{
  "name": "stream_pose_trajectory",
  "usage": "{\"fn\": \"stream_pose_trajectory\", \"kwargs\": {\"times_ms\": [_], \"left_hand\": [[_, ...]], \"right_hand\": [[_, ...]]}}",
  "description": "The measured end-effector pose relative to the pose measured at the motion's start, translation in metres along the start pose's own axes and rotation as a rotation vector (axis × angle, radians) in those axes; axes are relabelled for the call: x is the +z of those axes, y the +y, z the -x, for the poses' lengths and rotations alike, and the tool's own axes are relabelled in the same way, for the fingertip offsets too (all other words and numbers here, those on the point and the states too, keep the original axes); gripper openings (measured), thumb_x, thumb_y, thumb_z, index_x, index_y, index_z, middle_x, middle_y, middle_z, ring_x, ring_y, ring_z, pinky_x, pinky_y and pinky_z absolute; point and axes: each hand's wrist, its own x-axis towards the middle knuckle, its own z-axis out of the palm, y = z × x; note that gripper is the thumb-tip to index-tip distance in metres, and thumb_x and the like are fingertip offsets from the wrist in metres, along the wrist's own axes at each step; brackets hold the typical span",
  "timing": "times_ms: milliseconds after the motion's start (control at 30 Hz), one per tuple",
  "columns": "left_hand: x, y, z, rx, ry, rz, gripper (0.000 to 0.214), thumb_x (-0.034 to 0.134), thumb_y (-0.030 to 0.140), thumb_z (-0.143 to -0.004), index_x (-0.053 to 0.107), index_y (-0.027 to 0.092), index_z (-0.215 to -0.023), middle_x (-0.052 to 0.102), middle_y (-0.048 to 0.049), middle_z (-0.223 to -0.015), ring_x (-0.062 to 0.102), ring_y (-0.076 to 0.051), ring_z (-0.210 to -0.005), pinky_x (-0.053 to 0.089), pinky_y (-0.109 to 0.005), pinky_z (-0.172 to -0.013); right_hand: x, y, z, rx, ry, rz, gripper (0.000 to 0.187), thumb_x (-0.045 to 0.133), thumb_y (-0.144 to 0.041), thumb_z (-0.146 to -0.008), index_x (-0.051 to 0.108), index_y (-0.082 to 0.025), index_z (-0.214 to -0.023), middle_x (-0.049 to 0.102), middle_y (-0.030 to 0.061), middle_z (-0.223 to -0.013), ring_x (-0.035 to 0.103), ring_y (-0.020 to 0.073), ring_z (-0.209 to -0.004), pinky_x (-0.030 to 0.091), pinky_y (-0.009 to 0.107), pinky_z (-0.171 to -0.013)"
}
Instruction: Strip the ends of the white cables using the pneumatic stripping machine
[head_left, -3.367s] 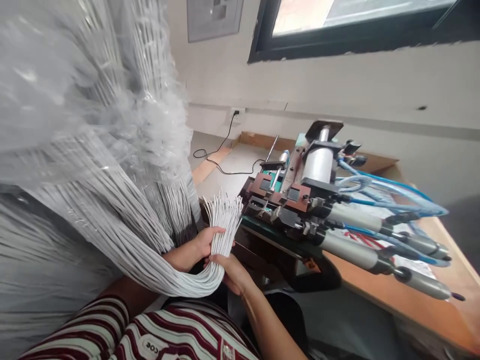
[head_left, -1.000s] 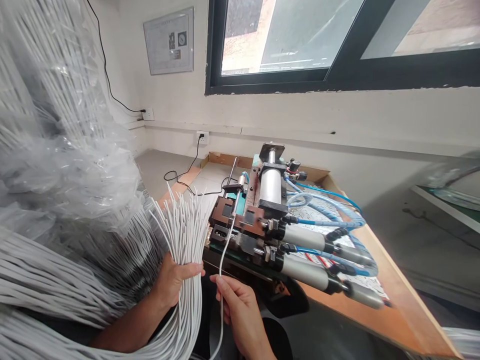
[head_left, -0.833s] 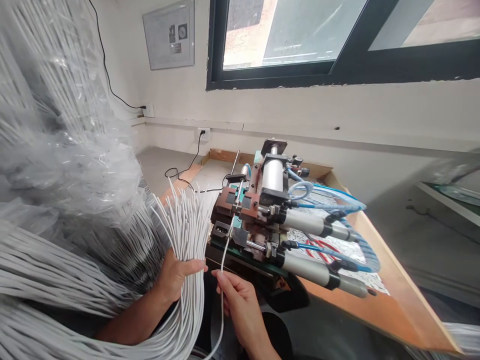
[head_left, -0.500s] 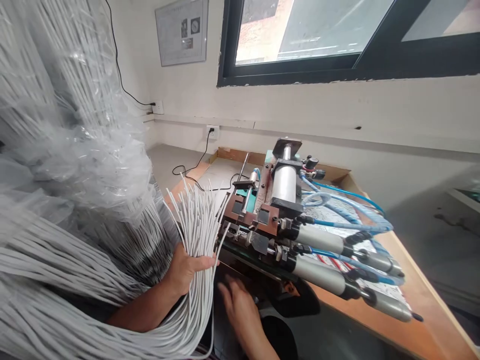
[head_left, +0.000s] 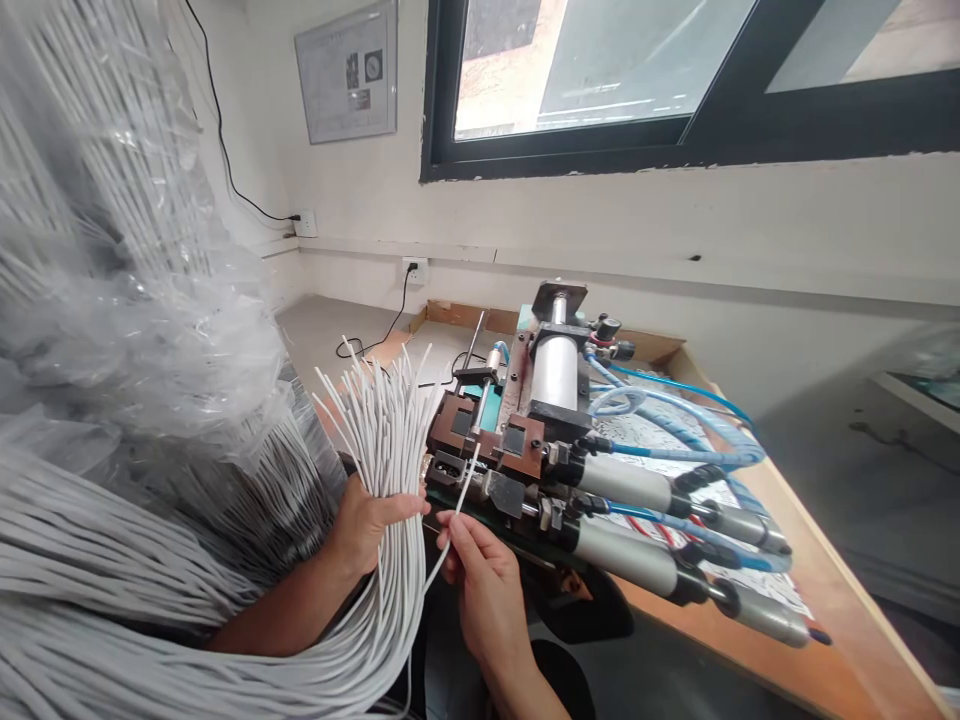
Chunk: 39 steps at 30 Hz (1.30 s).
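My left hand (head_left: 369, 525) is wrapped round a thick bundle of white cables (head_left: 390, 440), whose cut ends fan out above the thumb. The lengths loop down and away to the left, over the forearm. Between thumb and fingers, my right hand (head_left: 484, 570) pinches a single white cable (head_left: 463, 492) drawn apart from the bundle. Its tip reaches the front jaws of a pneumatic machine (head_left: 491, 440) with brown blocks and silver cylinders. Whether the tip sits inside the jaws I cannot tell.
Plastic-wrapped cable bundles (head_left: 150, 300) fill the left side. Blue air hoses (head_left: 675, 450) curl behind the machine on the wooden-edged bench (head_left: 847, 625). A black power cord (head_left: 405, 305) runs to a wall socket (head_left: 415, 270). Above are a window and a framed sheet (head_left: 349, 75).
My right hand has risen from below the machine and taken hold of one cable, bringing its end to the jaws. My left hand keeps its grip on the bundle. The view has shifted slightly.
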Motion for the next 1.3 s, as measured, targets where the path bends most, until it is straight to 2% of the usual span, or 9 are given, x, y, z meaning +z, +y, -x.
{"fn": "stream_pose_trajectory", "kwargs": {"times_ms": [267,433,567,667,733,900,967,1100,1300], "left_hand": [[0.004,-0.002,-0.008,0.02,-0.03,-0.028,0.018,0.069,0.012,-0.053,0.064,0.014,-0.071,0.062,0.0015,-0.06,0.056,-0.013,-0.056,0.045,-0.024,-0.058],[0.001,-0.006,-0.008,0.032,-0.036,-0.098,0.016,0.07,0.015,-0.052,0.064,0.013,-0.066,0.062,0.0006,-0.061,0.057,-0.015,-0.058,0.045,-0.027,-0.06],[0.001,-0.01,-0.003,0.035,-0.05,-0.148,0.022,0.073,0.017,-0.049,0.064,0.014,-0.069,0.063,0.0004,-0.063,0.057,-0.017,-0.061,0.046,-0.028,-0.063],[0.002,-0.012,0.003,0.06,-0.077,-0.213,0.027,0.074,0.017,-0.048,0.064,0.014,-0.073,0.064,-0.0005,-0.069,0.057,-0.019,-0.068,0.046,-0.029,-0.067],[0.001,-0.013,0.007,0.067,-0.104,-0.252,0.025,0.072,0.017,-0.05,0.064,0.013,-0.073,0.063,-0.0011,-0.069,0.057,-0.019,-0.069,0.046,-0.028,-0.066],[-0.007,-0.019,0.011,0.037,-0.082,-0.204,0.02,0.071,0.014,-0.051,0.062,0.014,-0.068,0.061,0.001,-0.062,0.054,-0.015,-0.06,0.044,-0.026,-0.061],[-0.011,-0.023,0.011,-0.003,-0.07,-0.161,0.018,0.071,0.013,-0.05,0.062,0.014,-0.066,0.061,0.0012,-0.061,0.054,-0.015,-0.058,0.044,-0.026,-0.059],[-0.015,-0.025,0.013,-0.094,-0.046,-0.066,0.016,0.07,0.013,-0.049,0.064,0.015,-0.064,0.061,0.0023,-0.056,0.055,-0.014,-0.054,0.045,-0.026,-0.055],[-0.011,-0.019,0.013,-0.123,-0.01,0.016,0.014,0.067,0.013,-0.048,0.065,0.013,-0.062,0.063,0.0014,-0.056,0.058,-0.014,-0.052,0.047,-0.025,-0.052]], "right_hand": [[0.004,-0.012,-0.009,0.14,0.038,-0.199,0.026,0.066,-0.04,-0.063,0.065,-0.015,-0.066,0.041,-0.0044,-0.049,0.028,0.0063,-0.041,0.022,0.02,-0.04],[0.007,-0.011,-0.01,0.185,0.04,-0.243,0.025,0.069,-0.038,-0.06,0.065,-0.014,-0.066,0.043,-0.0047,-0.049,0.028,0.0057,-0.041,0.023,0.02,-0.039],[0.007,-0.013,-0.009,0.181,0.019,-0.184,0.028,0.065,-0.042,-0.065,0.066,-0.015,-0.074,0.047,-0.0027,-0.054,0.035,0.0087,-0.044,0.03,0.022,-0.043],[0.007,-0.014,-0.01,0.121,-0.054,-0.103,0.027,0.064,-0.041,-0.068,0.066,-0.016,-0.077,0.048,-0.0021,-0.054,0.041,0.011,-0.049,0.034,0.023,-0.049],[0.006,-0.013,-0.009,0.068,-0.08,-0.044,0.024,0.064,-0.039,-0.069,0.066,-0.015,-0.075,0.049,-0.0022,-0.054,0.039,0.0103,-0.049,0.032,0.023,-0.049],[-0.001,-0.005,-0.002,-0.014,0.056,0.065,0.027,0.063,-0.041,-0.069,0.066,-0.015,-0.073,0.045,-0.0035,-0.05,0.034,0.0084,-0.046,0.028,0.022,-0.045],[-0.006,-0.001,0.005,0.002,0.074,0.104,0.028,0.063,-0.042,-0.068,0.064,-0.015,-0.067,0.046,-0.003,-0.05,0.034,0.0084,-0.045,0.027,0.022,-0.044],[-0.014,0.009,0.02,0.114,0.021,0.18,0.033,0.063,-0.044,-0.067,0.057,-0.015,-0.054,0.039,-0.005,-0.043,0.031,0.0071,-0.041,0.023,0.02,-0.041],[-0.016,0.01,0.028,0.17,-0.011,0.171,0.038,0.063,-0.048,-0.065,0.053,-0.015,-0.05,0.037,-0.0052,-0.041,0.029,0.006,-0.038,0.021,0.02,-0.039]]}}
